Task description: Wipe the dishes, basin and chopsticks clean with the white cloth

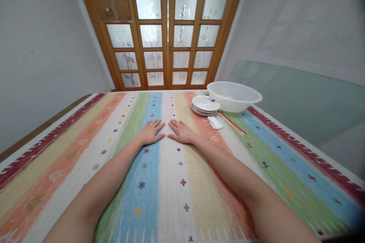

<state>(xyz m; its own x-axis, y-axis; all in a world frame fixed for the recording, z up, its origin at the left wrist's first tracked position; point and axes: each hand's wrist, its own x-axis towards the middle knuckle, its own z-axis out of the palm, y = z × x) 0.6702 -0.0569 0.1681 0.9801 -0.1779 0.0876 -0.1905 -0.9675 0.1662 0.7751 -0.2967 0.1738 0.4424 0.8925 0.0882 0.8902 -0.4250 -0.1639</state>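
My left hand (150, 132) lies flat, palm down, on the striped tablecloth (173, 182), its fingers spread over the blue stripe. A short way to its right, my right hand (181, 131) rests the same way on the white and yellow stripes. Both hands hold nothing, and a small gap parts their fingertips. Beyond my right hand stands a stack of small white plates (203, 103), the top one marked with a red pattern. Beside the stack lie a folded white cloth or tissue (215, 122) and some red and pale chopsticks (232, 123).
A large translucent white basin (234, 97) stands at the back right of the table, behind the plates. Past the far edge are wooden doors with glass panes (154, 36). A pale green glass-like panel (285, 95) leans along the right wall; a grey wall rises at left.
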